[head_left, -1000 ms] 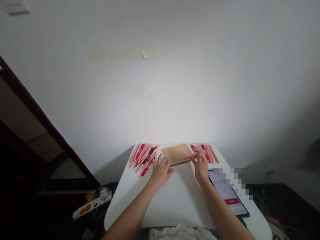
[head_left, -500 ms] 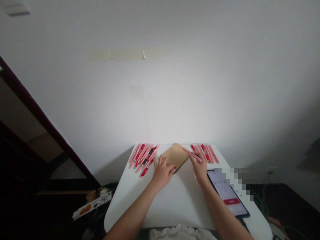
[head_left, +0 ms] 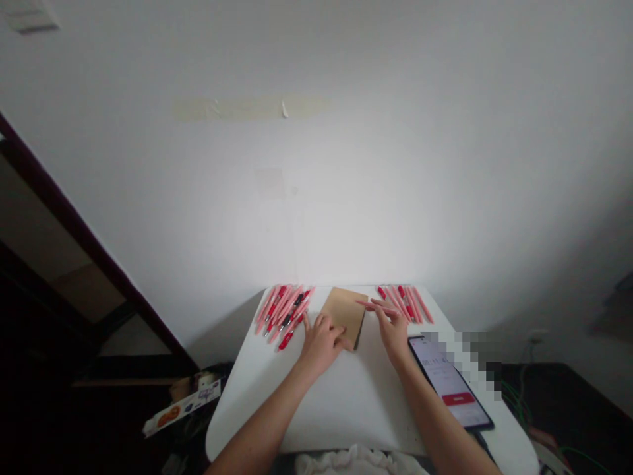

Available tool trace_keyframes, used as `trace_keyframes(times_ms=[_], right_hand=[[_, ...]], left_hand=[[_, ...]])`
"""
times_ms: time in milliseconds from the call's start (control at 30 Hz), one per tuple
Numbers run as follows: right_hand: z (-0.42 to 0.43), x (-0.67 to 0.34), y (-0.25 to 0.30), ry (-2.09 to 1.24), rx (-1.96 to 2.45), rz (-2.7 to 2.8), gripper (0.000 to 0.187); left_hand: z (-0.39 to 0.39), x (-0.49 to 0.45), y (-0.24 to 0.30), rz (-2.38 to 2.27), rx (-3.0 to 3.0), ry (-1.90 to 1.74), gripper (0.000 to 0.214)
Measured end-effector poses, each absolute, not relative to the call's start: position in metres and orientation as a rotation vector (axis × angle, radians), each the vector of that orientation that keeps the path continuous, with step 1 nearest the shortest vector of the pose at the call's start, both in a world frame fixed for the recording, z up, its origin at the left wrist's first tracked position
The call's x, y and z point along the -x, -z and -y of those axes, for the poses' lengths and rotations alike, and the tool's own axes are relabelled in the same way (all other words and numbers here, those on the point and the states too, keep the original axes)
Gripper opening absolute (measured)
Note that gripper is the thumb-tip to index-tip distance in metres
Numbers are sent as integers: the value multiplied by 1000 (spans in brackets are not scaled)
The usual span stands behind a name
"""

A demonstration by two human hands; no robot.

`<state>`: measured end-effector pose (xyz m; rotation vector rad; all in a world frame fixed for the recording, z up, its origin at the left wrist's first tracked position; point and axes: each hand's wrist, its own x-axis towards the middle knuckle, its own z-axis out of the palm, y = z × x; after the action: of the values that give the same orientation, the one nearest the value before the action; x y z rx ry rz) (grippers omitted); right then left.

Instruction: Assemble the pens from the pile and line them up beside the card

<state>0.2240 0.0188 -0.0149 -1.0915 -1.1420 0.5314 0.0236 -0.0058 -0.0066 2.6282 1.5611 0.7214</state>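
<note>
A small notebook with a tan cover (head_left: pixel 342 307) lies on the white table in front of me. My left hand (head_left: pixel 320 342) holds its near left part, the thumb lying across the cover and the fingers along the left side. In my right hand (head_left: pixel 393 330) is a pink pen (head_left: pixel 368 305), its tip pointing left over the notebook's right edge. Whether the tip touches the cover I cannot tell. Left of the notebook lies a pile of pink, red and dark pens (head_left: pixel 284 310). Several pink and red pens (head_left: pixel 418 305) lie side by side beyond my right hand.
A phone (head_left: pixel 448 382) with a timer on its screen lies at the table's right side, beside my right forearm. The white table (head_left: pixel 346 409) meets a wall (head_left: pixel 346 198) at its far edge. A printed box (head_left: pixel 182 409) is low on the left.
The notebook has turned, so its far corner now points less straight away and its right edge stands steeper. The pen tip has shifted slightly left and lower.
</note>
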Motion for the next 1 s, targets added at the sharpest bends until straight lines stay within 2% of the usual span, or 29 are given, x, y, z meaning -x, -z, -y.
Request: trace_keyframes(times_ms=[100,300,400,567,767,1000], right_hand=[[-20,-224,16,-564,1097,1124,34],[-25,-224,28,-557,1090,1081,28],[-27,-223,32,-508,1119,1102,28],[-27,-223,31,-523,1157,1136,33],[-29,-223,34,-485,1161,1261,39],[-34,-222,41,-451,1155,1327,39]], left_hand=[[5,-24,5,-1582,-2634,-655,19],[4,-25,9,-1595,-2618,-700,19],[4,-25,13,-1581,-2603,-710,23],[5,-24,14,-1594,-2597,-681,42],[7,-25,12,-1582,-2625,-629,33],[6,-23,16,-1583,-2579,-512,40]])
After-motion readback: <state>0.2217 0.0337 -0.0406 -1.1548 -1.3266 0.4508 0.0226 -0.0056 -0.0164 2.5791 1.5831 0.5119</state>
